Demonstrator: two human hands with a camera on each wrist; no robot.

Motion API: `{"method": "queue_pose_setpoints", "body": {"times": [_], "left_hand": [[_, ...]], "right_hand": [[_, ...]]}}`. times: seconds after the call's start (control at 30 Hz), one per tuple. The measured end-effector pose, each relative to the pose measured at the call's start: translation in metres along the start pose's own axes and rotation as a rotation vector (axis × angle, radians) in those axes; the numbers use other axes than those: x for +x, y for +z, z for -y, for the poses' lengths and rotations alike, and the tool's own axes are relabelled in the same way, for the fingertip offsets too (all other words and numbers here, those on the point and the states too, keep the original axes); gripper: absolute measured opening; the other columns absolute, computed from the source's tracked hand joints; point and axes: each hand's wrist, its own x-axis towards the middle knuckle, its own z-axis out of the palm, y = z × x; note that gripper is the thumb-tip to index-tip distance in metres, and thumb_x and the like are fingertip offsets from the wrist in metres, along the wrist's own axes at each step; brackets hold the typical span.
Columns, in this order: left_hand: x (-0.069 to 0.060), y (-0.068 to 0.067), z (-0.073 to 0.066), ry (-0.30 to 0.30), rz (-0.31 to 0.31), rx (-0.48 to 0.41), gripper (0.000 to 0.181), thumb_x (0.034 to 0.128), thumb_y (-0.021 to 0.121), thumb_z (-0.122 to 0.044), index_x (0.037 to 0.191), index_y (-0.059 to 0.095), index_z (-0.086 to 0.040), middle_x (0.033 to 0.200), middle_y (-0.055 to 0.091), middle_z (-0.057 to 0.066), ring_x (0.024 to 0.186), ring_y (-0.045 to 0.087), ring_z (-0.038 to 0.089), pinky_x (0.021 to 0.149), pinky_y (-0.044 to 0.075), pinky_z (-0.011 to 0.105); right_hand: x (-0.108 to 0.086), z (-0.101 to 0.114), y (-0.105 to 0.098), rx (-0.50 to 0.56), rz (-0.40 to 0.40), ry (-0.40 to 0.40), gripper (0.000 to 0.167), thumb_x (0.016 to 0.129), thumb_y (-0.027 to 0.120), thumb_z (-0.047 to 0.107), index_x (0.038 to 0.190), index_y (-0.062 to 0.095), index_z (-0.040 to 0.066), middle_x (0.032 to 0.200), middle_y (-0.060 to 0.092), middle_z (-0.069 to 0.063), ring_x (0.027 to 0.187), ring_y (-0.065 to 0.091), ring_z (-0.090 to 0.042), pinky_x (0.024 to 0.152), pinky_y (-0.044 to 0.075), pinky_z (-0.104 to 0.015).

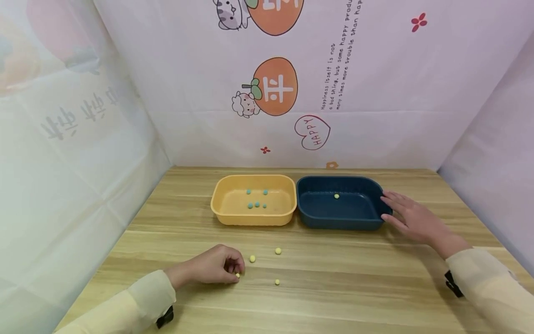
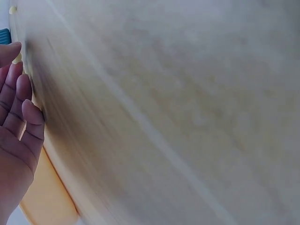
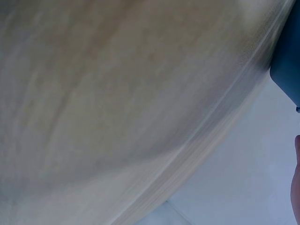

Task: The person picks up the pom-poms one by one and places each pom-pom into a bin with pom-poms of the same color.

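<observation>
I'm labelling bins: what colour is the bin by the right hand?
Dark blue; the bin shows best in the head view.

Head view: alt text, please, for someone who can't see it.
A left hand pinches a small yellow ball at a wooden table, three more yellow balls nearby. The right hand is at the right end of a dark blue bin with one yellow ball inside; a neighbouring yellow bin holds five blue balls.

Bits I can't quite see
The left hand [image 1: 212,266] partly hides a yellow ball [image 1: 238,275]; the right wrist view's edge crops the blue tray [image 3: 288,63] and most of the right hand [image 3: 296,190].
</observation>
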Motion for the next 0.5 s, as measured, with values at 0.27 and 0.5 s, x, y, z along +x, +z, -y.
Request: {"method": "queue_pose_setpoints", "body": {"times": [0.27, 0.5], "left_hand": [[0.007, -0.004, -0.009, -0.003, -0.043, -0.002, 0.016, 0.08, 0.077, -0.007, 0.088, 0.069, -0.018, 0.075, 0.062, -0.009, 0.068, 0.055, 0.005, 0.058, 0.05, 0.022], [0.021, -0.012, -0.021, 0.062, -0.113, 0.036, 0.012, 0.0806, 0.074, -0.004, 0.089, 0.069, -0.011, 0.076, 0.062, -0.01, 0.07, 0.055, 0.006, 0.057, 0.047, 0.022]], "right_hand": [[0.001, 0.0, -0.002, 0.011, 0.002, 0.004, 0.058, 0.099, 0.057, 0.032, 0.141, 0.045, -0.006, 0.146, 0.039, -0.028, 0.132, 0.035, -0.046, 0.114, 0.023, -0.051], [0.0, 0.0, 0.001, 0.0, -0.021, 0.0, 0.058, 0.097, 0.06, 0.032, 0.139, 0.048, -0.005, 0.144, 0.041, -0.027, 0.131, 0.038, -0.045, 0.112, 0.026, -0.051]]}}
